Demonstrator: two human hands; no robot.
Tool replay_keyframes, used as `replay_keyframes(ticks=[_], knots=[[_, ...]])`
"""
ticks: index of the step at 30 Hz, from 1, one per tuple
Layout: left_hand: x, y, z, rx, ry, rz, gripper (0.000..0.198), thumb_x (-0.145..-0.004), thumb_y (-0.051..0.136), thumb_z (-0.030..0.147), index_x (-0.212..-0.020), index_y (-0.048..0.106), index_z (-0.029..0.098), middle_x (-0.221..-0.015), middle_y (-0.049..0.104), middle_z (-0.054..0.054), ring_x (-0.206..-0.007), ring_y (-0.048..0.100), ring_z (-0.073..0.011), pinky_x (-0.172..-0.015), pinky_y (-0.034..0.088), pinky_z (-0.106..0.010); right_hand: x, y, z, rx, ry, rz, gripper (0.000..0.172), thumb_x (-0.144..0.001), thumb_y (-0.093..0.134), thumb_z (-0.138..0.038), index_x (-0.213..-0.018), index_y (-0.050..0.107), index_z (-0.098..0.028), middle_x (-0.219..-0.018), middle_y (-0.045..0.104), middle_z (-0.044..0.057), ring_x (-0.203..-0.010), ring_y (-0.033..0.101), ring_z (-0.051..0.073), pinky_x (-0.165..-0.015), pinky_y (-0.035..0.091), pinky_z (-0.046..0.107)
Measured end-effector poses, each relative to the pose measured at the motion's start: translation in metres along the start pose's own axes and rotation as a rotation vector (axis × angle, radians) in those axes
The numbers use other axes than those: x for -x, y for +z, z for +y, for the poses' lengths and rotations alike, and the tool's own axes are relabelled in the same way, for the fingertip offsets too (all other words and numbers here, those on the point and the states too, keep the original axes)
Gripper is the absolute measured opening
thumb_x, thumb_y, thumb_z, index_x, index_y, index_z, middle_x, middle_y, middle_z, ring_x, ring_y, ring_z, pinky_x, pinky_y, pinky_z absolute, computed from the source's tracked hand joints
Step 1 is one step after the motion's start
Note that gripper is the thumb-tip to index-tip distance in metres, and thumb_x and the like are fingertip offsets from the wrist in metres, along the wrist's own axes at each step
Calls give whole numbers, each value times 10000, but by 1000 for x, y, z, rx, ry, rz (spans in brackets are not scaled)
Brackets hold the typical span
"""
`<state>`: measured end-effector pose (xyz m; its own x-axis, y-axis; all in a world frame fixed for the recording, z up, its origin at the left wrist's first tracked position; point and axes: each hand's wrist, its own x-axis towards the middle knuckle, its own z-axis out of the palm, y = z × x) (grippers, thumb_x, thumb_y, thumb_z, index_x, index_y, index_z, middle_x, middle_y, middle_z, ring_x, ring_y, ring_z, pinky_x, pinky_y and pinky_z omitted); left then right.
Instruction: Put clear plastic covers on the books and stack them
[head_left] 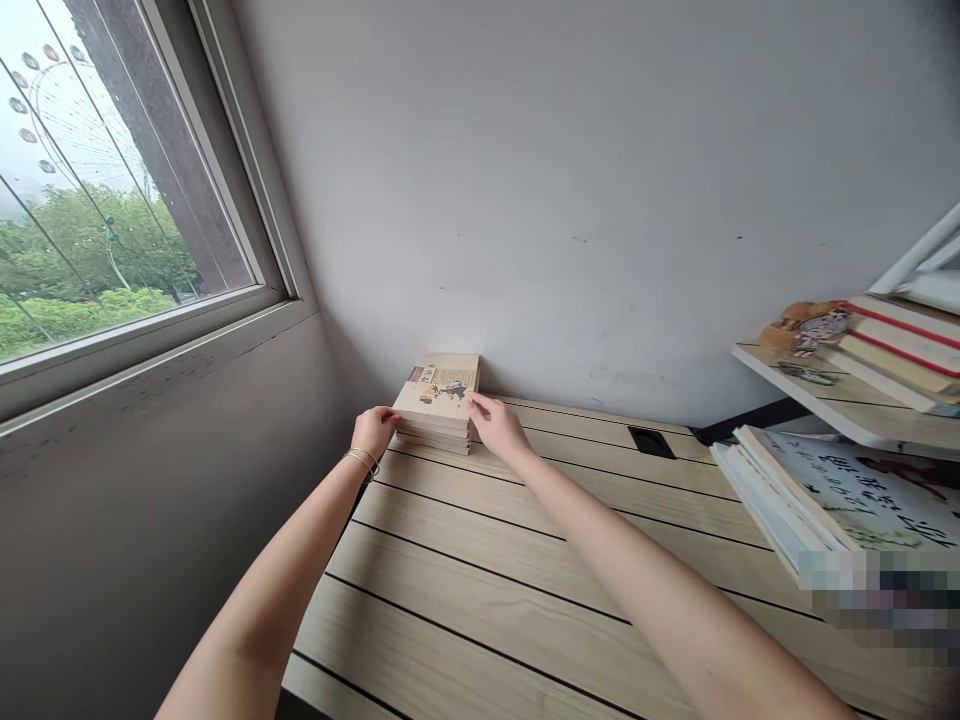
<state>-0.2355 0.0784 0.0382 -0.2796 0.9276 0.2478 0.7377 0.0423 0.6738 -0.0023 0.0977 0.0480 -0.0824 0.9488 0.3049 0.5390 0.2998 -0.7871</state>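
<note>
Pale wall [540, 200] rises behind a slatted desk [480, 540], with a window [82, 200] to the left. From where I watch, the book stack [432, 434] is at the desk's far left corner, close to the wall. Its books lie flat on one another, near edges almost flush, so I judge the piling largely done; a little squaring may be left, and I cannot tell whether more books belong there. On the top book [439, 388] the cover faces up and its head points to the wall; the long axis seems to run away from me, leaning slightly right. My left hand [373, 430] pinches the near left corner of the book stack, how many books deep I cannot tell. My right hand [498, 424] pinches the top book's right edge between thumb and finger. Further right come a black plate [652, 442] set into the desk, larger books [877, 490], and a shelf [795, 397] above them.
</note>
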Motion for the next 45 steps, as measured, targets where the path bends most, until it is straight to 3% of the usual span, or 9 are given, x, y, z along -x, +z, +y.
replay_keyframes(ticks=[5,18,21,25,28,31,34,39,45], knots=[[2,1,2,-42,9,12,208,-765,529,250,-847,703,173,-765,698,-52,-748,608,-183,-695,438,-245,11,9,20,-151,-196,-137,525,-712,622,-160,-1220,550,-269,-1253,554,25,-912,619,140,-847,498,278],[1,4,-1,-137,102,34,235,-793,496,274,-871,702,190,-791,703,-60,-776,622,-213,-742,460,-283,7,11,25,-111,-173,-119,493,-725,624,-153,-1197,570,-281,-1231,575,8,-961,614,153,-917,470,306],[6,4,2,-161,148,53,293,-805,468,220,-1017,661,160,-994,678,-103,-927,607,-239,-828,450,-316,9,10,22,-58,-190,-110,500,-736,611,-160,-1218,552,-281,-1220,575,20,-954,612,160,-911,473,315],[20,4,4,-253,394,66,518,-806,382,84,-1308,445,195,-1381,431,-61,-1271,370,-212,-1036,298,-337,14,7,21,73,-245,-91,538,-733,622,-175,-1252,521,-273,-1294,503,60,-1051,567,202,-928,460,356],[28,6,1,-392,585,26,584,-791,348,39,-1338,407,235,-1403,406,-31,-1307,320,-210,-1074,239,-382,21,6,24,195,-313,-50,510,-761,601,-218,-1255,511,-309,-1358,428,56,-1100,535,231,-902,474,376],[31,7,1,-454,586,26,618,-753,363,25,-1340,408,211,-1393,418,-54,-1303,331,-219,-1076,237,-397,26,5,25,312,-310,-45,483,-805,528,-216,-1263,488,-365,-1363,425,22,-1030,577,235,-815,515,366],[32,5,7,-489,556,23,607,-734,381,34,-1320,439,185,-1377,438,-77,-1287,355,-239,-1083,216,-424,28,2,23,350,-263,-87,512,-806,502,-202,-1286,460,-376,-1347,444,18,-1014,584,240,-809,514,361],[42,10,34,-495,542,45,526,-814,348,117,-1330,414,193,-1398,404,-101,-1299,329,-261,-1089,22,-534,31,-5,27,161,-347,-134,625,-759,448,-82,-1335,406,-321,-1339,445,28,-1164,482,202,-975,416,349],[63,35,60,-440,614,-80,497,-873,340,244,-1363,345,162,-1428,352,-110,-1334,260,-258,-1091,103,-504,54,-1,56,61,-218,-89,582,-733,415,-61,-1290,478,-219,-1248,506,89,-1055,556,183,-908,472,340]])
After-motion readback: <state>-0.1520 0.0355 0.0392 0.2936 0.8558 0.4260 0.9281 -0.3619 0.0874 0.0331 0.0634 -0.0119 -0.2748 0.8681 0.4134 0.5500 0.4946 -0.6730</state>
